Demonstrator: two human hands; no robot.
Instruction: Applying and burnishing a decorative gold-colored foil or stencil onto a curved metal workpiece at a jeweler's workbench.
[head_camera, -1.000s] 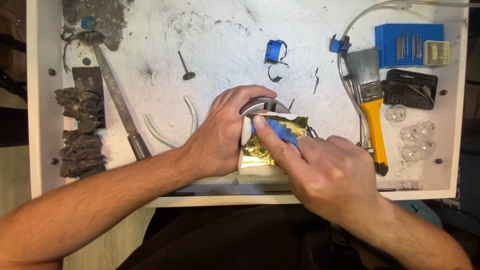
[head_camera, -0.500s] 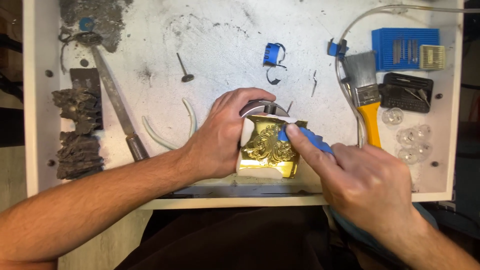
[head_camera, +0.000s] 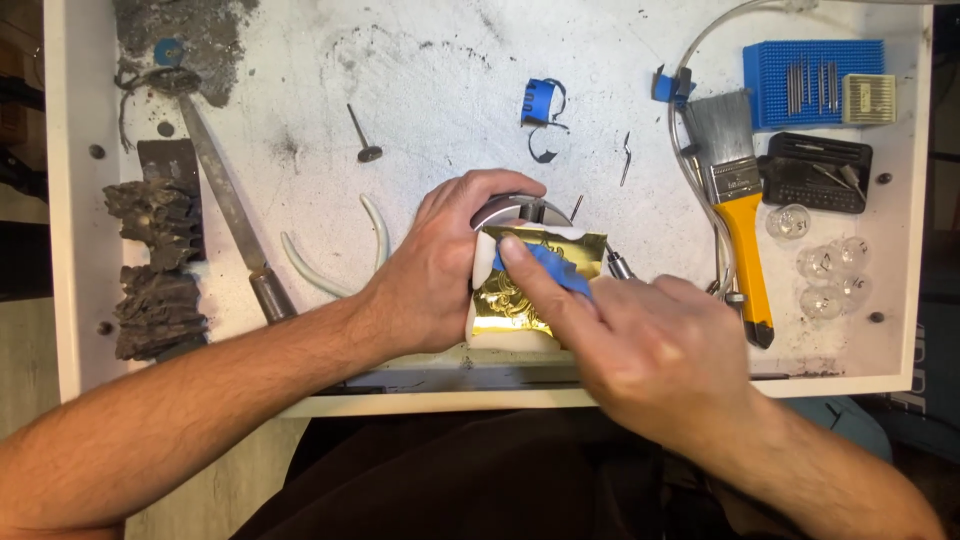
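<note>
A gold embossed metal plate (head_camera: 520, 290) lies on a white block at the front middle of the white tray (head_camera: 60, 300). My left hand (head_camera: 440, 265) clasps the block and a round grey metal holder (head_camera: 505, 208) behind it from the left. My right hand (head_camera: 640, 345) comes in from the right and presses a small blue pad (head_camera: 548, 266) onto the gold plate with the forefinger. A thin metal tool tip (head_camera: 618, 265) pokes out beside my right hand.
A yellow-handled brush (head_camera: 735, 195) lies at the right, with a blue bristle block (head_camera: 805, 80), a black case (head_camera: 815, 172) and clear glass bulbs (head_camera: 825, 270). At the left lie a long file (head_camera: 225, 205) and dark lumps (head_camera: 155, 270). A blue clip (head_camera: 540, 100) lies behind.
My right hand slid right and back off the plate half a second ago, then returned left, so the blue pad is again on the gold plate. My left hand stayed put.
</note>
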